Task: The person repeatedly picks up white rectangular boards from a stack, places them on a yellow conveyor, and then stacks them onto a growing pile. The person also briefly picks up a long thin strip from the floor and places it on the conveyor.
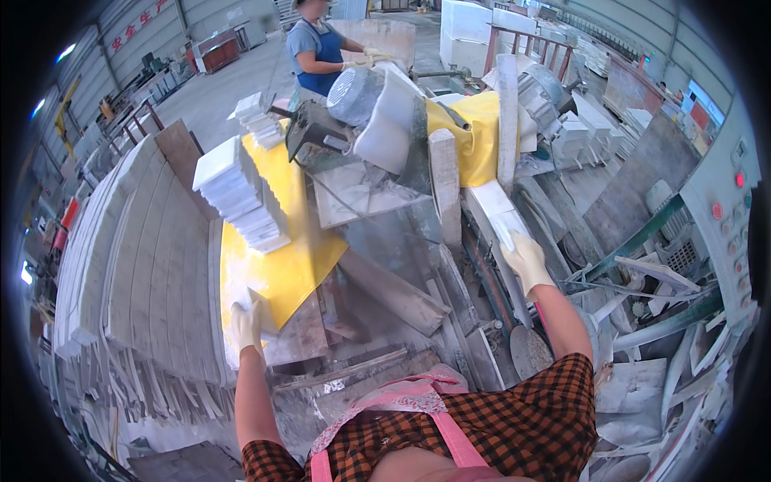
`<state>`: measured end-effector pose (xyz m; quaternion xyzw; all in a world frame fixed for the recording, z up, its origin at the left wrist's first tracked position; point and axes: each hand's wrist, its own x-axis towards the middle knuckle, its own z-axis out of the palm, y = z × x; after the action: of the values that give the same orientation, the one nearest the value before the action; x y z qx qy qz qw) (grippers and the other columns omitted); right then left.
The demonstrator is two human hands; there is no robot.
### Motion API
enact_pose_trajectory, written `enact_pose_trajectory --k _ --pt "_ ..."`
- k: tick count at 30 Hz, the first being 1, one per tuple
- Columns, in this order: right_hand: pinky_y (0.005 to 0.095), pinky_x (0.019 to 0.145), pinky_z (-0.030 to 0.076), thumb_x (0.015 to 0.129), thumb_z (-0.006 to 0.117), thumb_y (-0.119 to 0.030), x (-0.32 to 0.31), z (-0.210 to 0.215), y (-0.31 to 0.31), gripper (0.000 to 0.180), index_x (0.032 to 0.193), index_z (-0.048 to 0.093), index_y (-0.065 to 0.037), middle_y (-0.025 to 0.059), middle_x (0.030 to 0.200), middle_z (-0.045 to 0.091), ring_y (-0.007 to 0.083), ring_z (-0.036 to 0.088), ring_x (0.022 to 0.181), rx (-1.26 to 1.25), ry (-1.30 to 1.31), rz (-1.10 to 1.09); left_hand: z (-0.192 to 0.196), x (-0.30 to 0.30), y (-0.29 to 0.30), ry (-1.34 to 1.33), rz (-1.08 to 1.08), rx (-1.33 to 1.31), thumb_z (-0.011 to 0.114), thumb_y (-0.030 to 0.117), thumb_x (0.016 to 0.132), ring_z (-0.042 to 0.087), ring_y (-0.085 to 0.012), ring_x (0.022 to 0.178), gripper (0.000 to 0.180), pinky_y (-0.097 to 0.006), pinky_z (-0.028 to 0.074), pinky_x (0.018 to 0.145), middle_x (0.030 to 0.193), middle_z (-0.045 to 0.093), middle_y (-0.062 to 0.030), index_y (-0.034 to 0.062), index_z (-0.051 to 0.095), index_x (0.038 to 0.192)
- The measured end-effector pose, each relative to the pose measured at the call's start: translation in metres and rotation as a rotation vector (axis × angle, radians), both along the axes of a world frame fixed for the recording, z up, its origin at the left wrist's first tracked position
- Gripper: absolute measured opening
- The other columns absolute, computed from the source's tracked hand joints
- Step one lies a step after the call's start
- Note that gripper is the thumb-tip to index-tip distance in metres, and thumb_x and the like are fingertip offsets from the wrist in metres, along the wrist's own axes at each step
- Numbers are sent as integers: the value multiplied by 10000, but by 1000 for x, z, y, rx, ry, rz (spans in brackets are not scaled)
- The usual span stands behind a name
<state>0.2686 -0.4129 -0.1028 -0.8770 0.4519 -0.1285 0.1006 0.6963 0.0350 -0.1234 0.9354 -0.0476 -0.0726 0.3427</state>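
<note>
Basically, saw cream-gloved right hand laid on white slab at right, fingers extended together, not wrapped round, probably to keep slab flat and straight. Found slab's far end at hanging yellow flap, likely a splash guard, fitted between two crusted uprights. Caught left hand, also gloved, at near end of yellow sheet, against small white block; couldn't tell whether pinching or just touching. Noted yellow sheet spread beneath tile stack, presumably to cushion edges, with stack set within left reach. Read tiles as stone-like: matte, thin, square-cornered, slightly staggered in layers. Read sheet as smooth, pliable, dust-whitened near left hand; uprights as rough, pale.
</note>
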Motion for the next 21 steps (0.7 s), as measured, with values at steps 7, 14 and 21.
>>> enact_pose_trajectory --k 7,14,21 --pt "290 737 516 982 668 -214 203 -18 178 268 1136 698 3 24 994 712 96 644 853 917 -1036 301 17 -22 3 -73 -35 14 637 518 904 593 -473 1190 678 -488 460 1010 1263 626 -324 -17 559 1311" --pt "360 1050 457 997 668 -363 344 -40 359 571 1426 524 -16 158 1328 618 246 577 1253 1173 -1000 323 9 -13 8 114 -94 -303 563 521 1012 588 -291 1218 590 -399 466 1022 1348 599 -217 18 556 1322" --pt "362 1066 446 1032 566 -457 365 -63 370 615 1492 434 -71 163 1346 601 265 557 1305 896 -707 547 -8 9 11 306 -146 -635 610 498 975 598 -344 1220 654 -425 484 1000 1395 579 -223 -13 511 1370"
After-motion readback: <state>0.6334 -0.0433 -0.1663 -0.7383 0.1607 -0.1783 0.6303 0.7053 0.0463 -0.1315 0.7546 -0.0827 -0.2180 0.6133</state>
